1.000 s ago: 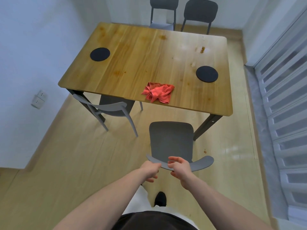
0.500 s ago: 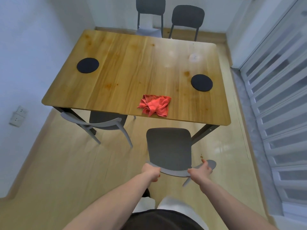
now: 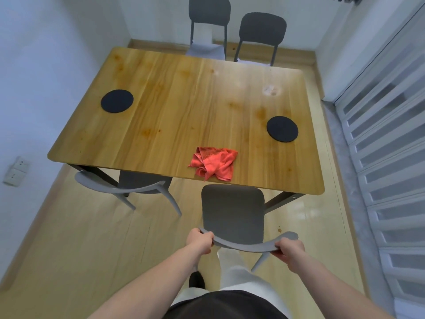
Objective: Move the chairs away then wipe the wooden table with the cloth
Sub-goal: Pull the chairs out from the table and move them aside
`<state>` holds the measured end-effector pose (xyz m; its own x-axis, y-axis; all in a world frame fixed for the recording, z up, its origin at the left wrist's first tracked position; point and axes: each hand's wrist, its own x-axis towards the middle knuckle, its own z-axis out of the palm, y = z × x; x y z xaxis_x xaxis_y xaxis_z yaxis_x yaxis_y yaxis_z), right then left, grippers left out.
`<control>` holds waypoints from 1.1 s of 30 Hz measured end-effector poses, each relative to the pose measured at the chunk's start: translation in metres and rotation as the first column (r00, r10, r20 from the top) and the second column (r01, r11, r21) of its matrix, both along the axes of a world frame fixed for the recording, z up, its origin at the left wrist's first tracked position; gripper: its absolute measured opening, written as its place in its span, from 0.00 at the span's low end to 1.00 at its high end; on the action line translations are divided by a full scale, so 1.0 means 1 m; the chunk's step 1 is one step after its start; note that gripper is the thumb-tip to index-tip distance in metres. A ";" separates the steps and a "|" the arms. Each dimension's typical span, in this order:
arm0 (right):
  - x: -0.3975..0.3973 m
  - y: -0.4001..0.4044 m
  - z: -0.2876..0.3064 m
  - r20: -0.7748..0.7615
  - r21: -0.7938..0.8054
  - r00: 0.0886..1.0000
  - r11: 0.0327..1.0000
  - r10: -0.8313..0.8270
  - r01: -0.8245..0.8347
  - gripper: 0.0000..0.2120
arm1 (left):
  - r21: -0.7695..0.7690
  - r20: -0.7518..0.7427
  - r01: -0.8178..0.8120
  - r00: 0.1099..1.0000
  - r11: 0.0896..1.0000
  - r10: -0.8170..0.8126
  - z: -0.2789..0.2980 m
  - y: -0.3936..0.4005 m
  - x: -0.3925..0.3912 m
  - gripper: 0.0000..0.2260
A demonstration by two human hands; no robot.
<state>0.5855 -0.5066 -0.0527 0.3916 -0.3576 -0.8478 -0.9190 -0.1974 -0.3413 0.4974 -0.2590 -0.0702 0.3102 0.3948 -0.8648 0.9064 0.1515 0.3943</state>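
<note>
While both hands [image 3: 200,241] grip, chair backrest [image 3: 248,245] spans fingers [image 3: 284,246].

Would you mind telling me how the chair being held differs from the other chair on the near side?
The held chair stands clear of the table, gripped by the left hand and right hand. The other chair sits tucked under, untouched. Both are grey.

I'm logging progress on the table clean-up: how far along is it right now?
Early. Done: nothing clearly finished; the near chair stands clear of the table. In hand: the left hand and right hand grip its backrest ends. Left: the second chair is tucked under the near edge, two far chairs stand at the far side, and the cloth lies untouched among stains.
</note>
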 end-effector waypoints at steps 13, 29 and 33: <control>0.108 0.024 0.015 -0.049 0.211 0.999 0.977 -0.015 0.025 0.08 | 0.012 0.028 -0.141 0.990 0.990 0.141 -0.001 0.026 0.100 0.09; 0.152 0.035 -0.005 -0.146 0.406 0.984 0.900 -0.106 0.157 0.11 | -0.036 0.106 -0.285 0.952 0.958 0.287 0.014 0.051 0.158 0.05; 0.155 0.040 -0.020 -0.142 0.403 0.983 0.901 -0.116 0.164 0.10 | -0.009 0.106 -0.266 0.958 0.964 0.266 0.003 0.057 0.160 0.05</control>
